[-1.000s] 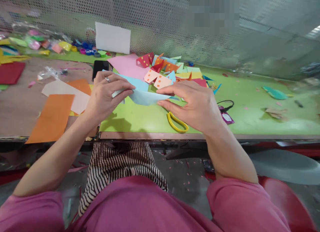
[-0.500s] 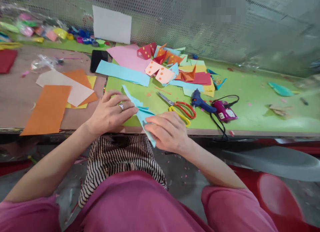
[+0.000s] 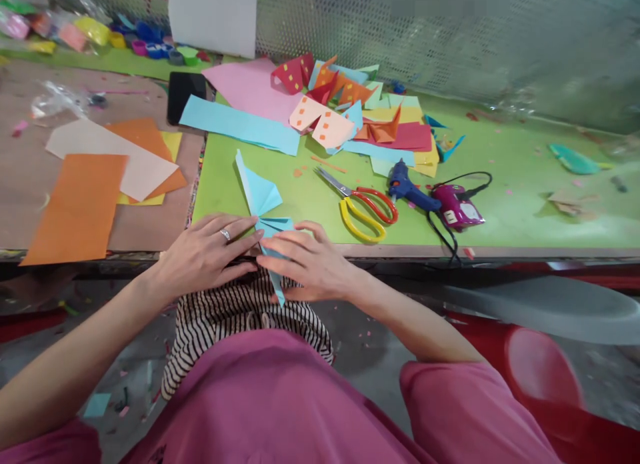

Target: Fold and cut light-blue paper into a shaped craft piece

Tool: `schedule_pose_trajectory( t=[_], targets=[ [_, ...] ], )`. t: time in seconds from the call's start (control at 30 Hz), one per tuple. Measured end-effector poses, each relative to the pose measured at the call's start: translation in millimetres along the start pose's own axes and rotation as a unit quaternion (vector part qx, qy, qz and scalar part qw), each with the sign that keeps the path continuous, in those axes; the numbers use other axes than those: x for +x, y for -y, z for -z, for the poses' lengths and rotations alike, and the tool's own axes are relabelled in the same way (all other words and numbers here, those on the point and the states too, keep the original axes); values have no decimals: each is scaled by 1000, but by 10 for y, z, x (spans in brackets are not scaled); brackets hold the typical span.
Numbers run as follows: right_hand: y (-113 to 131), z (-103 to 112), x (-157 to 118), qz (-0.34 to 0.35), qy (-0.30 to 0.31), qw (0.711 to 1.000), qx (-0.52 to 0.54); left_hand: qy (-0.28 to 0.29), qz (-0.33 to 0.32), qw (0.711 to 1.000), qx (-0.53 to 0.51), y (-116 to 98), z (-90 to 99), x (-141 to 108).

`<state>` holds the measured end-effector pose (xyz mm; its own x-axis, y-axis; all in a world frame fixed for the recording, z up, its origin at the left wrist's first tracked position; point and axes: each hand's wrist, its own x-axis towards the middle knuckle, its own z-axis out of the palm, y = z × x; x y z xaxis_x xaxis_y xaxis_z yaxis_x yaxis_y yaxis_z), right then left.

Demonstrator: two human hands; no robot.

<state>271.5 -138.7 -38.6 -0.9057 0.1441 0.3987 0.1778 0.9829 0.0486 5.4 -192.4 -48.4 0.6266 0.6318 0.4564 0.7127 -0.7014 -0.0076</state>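
Observation:
At the table's front edge is a folded light blue paper [image 3: 261,192], pleated and pinched in at its middle, its far half fanned out on the green surface. My left hand [image 3: 203,256], with a ring on one finger, has its fingertips on the paper's pinched middle from the left. From the right my right hand [image 3: 313,261] grips the nearer half, fingers over it and thumb below. That half's tip sticks out past the table edge. Just right of the paper lie scissors [image 3: 357,201] with one red and one yellow handle.
A blue glue gun [image 3: 407,191] sits beside a purple box [image 3: 456,207] with a black cord. Behind are light blue strips [image 3: 240,124], folded paper butterflies [image 3: 325,121] and a black phone [image 3: 185,97]. Orange paper [image 3: 75,207] lies at left, its corner over the edge.
The paper's far half has fanned open wider and turned more upright in view. My right hand has shifted left, closer to my left hand. The camera view has tilted slightly.

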Motion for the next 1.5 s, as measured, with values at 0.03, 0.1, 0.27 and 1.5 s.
schedule_pose_trajectory(
  t=[0.03,0.1,0.27,1.5],
  targets=[
    [-45,32,-1,-27,14,999,33,5,6,1000,2,1,-10,-16],
    [-138,89,3,-82,36,993,82,11,14,1000,7,5,-21,-33],
    [-267,81,9,-161,55,981,94,26,9,1000,11,-2,2,-14],
    [-217,-43,179,-168,75,982,31,51,66,996,-19,-124,-7,38]
  ],
)
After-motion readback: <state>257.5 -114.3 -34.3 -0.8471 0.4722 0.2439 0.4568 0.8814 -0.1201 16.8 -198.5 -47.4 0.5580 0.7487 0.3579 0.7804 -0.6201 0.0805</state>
